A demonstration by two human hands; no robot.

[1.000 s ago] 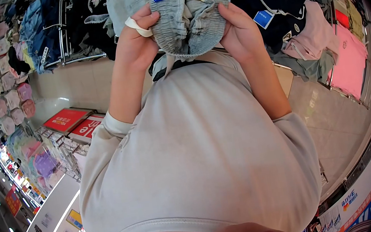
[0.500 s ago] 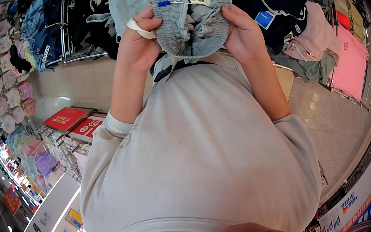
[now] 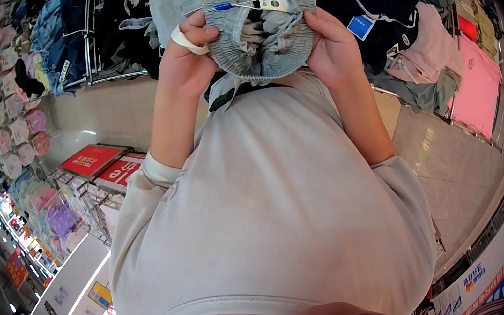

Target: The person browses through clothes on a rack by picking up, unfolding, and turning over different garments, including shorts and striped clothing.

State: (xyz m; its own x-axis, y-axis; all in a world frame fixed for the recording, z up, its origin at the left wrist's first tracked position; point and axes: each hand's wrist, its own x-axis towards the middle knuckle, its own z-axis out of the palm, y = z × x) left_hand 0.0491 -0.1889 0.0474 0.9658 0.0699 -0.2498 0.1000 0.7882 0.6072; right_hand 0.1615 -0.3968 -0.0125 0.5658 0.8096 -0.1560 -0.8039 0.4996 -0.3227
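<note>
Both of my hands hold up a pair of grey-blue elastic-waist pants [image 3: 229, 48], its ribbed waistband opened into a round ring facing me. My left hand [image 3: 189, 56] is closed on the left edge of the band and wears a white band around it. At the opposite edge, my right hand [image 3: 334, 43] pinches the fabric between thumb and fingers. A white label [image 3: 272, 4] and a blue tag piece [image 3: 222, 7] on a thin cord lie across the waist opening. Crumpled fabric shows inside; the legs are mostly hidden.
Dark garments with a blue hang tag [image 3: 361, 27] lie to the right, beside folded pink clothes [image 3: 474, 87]. Blue denim [image 3: 55, 40] hangs by a metal rack [image 3: 88, 45] at the left. Red signs [image 3: 91, 159] stand low at left, near shelves of pastel items.
The waistband is stretched slightly wider, with my right hand a little farther right. The label and cord have shifted a little. Both hands keep their hold.
</note>
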